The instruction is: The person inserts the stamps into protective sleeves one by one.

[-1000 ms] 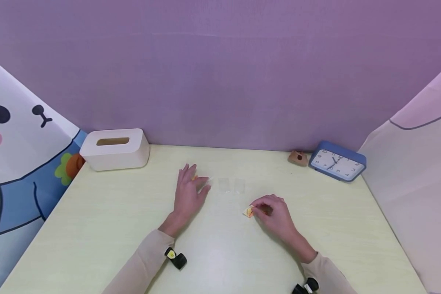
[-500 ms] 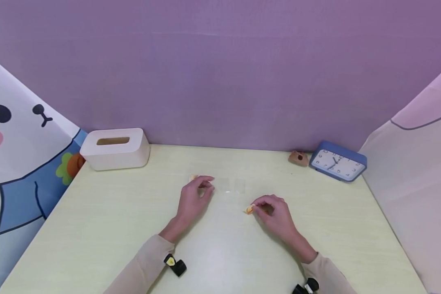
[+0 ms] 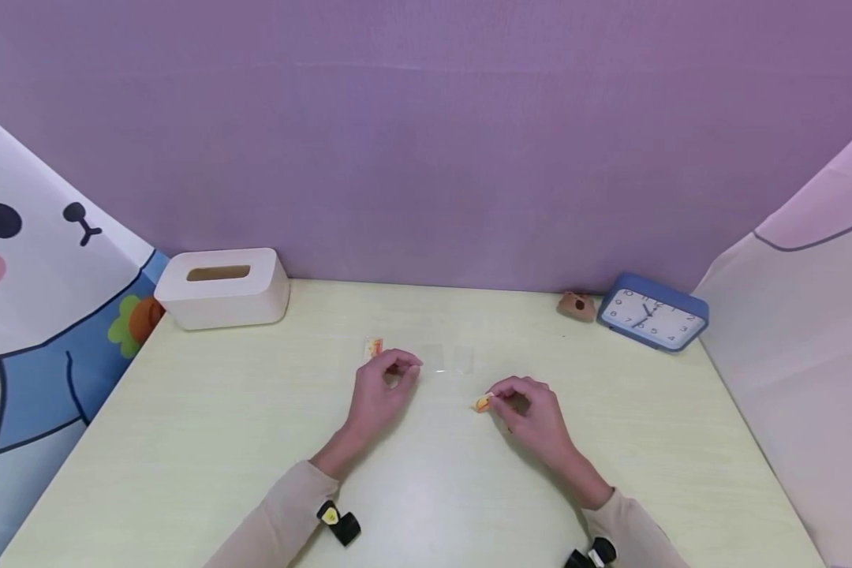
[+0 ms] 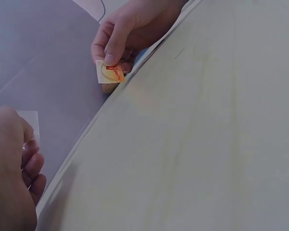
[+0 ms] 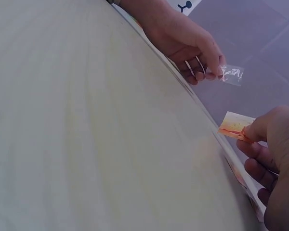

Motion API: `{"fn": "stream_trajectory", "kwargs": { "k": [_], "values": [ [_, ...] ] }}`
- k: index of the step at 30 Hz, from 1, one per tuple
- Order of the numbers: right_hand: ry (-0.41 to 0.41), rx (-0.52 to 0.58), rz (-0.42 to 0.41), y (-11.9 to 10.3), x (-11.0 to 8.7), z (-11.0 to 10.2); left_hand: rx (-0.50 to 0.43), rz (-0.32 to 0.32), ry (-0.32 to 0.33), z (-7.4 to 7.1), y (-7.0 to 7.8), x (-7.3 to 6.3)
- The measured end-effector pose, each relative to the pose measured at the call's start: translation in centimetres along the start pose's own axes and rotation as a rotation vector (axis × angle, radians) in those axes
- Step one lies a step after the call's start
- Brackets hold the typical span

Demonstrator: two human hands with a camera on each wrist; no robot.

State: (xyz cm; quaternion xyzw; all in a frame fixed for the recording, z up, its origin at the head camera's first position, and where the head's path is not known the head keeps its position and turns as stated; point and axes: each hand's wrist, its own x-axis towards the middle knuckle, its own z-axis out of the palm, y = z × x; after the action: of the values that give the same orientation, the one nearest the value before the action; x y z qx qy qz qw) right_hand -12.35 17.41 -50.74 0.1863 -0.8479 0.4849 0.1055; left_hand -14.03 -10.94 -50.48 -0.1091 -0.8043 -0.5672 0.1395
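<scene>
My left hand (image 3: 379, 402) pinches a small clear plastic sleeve (image 5: 232, 75) between thumb and finger, above the middle of the table. The sleeve shows best in the right wrist view, where it catches the light. To its right, my right hand (image 3: 536, 414) grips a little orange and yellow postage stamp (image 4: 108, 72) by one edge. The stamp and the sleeve are apart. Just beyond the left hand lies another orange stamp (image 3: 374, 345), partly covered by that hand. Two flat transparent sleeves (image 3: 463, 360) lie side by side on the table between the hands and the back edge.
A white tissue box (image 3: 220, 292) stands at the back left of the pale table (image 3: 206, 426). At the back right are a blue clock (image 3: 653, 314) and a small brown animal-shaped object (image 3: 576, 306). A purple backdrop (image 3: 426, 158) rises behind the table.
My left hand has drawn back from the stamp at the left and moved slightly right and nearer, with the sleeve. In the right hand, the stamp has tilted a little.
</scene>
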Motion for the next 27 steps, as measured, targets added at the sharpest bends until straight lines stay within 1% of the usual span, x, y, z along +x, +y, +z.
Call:
{"fn": "stream_trajectory", "kwargs": {
  "k": [4,6,10,13,19,25,27],
  "values": [
    [0.010,0.002,0.010,-0.1,0.0,0.0,-0.059,0.004,0.005,0.3,0.1,-0.2],
    [0.011,0.009,0.013,-0.2,0.0,0.1,-0.084,-0.022,0.001,0.4,0.3,-0.3],
    [0.004,0.030,0.032,-0.6,-0.1,0.2,-0.126,-0.105,-0.021,0.6,0.6,-0.5],
    [-0.004,0.044,0.054,-1.0,-0.1,0.3,-0.155,-0.144,-0.043,0.7,0.8,-0.6],
    [-0.001,0.082,0.072,-1.4,-0.2,0.5,-0.205,-0.176,-0.065,1.0,1.1,-0.9],
    [0.025,0.120,0.070,-1.8,-0.3,0.8,-0.325,-0.243,-0.100,1.2,1.3,-1.2],
    [0.036,0.126,0.071,-1.9,-0.3,0.8,-0.339,-0.255,-0.111,1.3,1.4,-1.2]
  ]
}}
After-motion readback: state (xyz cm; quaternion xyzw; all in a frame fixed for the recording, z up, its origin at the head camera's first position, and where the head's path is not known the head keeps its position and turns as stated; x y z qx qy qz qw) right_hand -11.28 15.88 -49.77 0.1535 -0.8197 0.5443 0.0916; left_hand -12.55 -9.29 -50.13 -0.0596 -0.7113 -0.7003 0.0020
